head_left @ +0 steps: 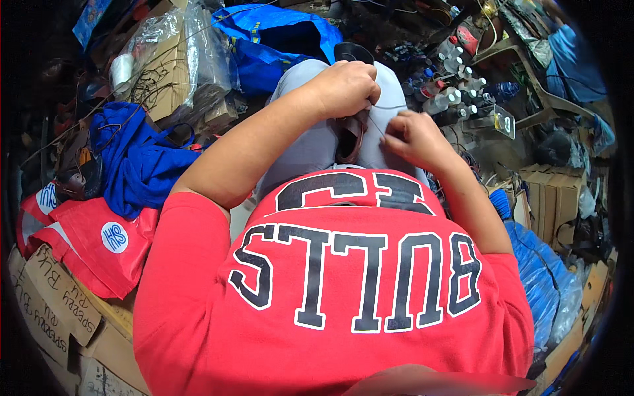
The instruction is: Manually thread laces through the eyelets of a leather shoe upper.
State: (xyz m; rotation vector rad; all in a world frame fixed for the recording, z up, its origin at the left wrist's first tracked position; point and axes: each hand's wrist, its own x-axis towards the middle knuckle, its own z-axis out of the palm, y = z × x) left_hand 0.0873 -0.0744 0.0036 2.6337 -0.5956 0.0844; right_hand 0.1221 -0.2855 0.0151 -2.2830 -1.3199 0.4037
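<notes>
Between my thighs, in light grey trousers, a brown and black shoe [350,140] is wedged, its opening toward me. A black rounded piece [353,51] shows beyond my left hand; I cannot tell if it belongs to the shoe. My left hand [348,88] is closed above the shoe, knuckles up, and what its fingers grip is hidden. Lower and to the right, my right hand [417,137] pinches a thin thread [376,123], which runs up toward my left hand. A darker strand stretches between the two hands as well.
A blue bag [277,39] lies open at the far left, beside a plastic-wrapped cardboard piece [170,72]. Blue cloth [142,155] and a red bag [99,247] sit left, above cardboard boxes [56,310]. Several bottles [452,86], a carton [551,198] and blue plastic sheeting [541,270] crowd the right.
</notes>
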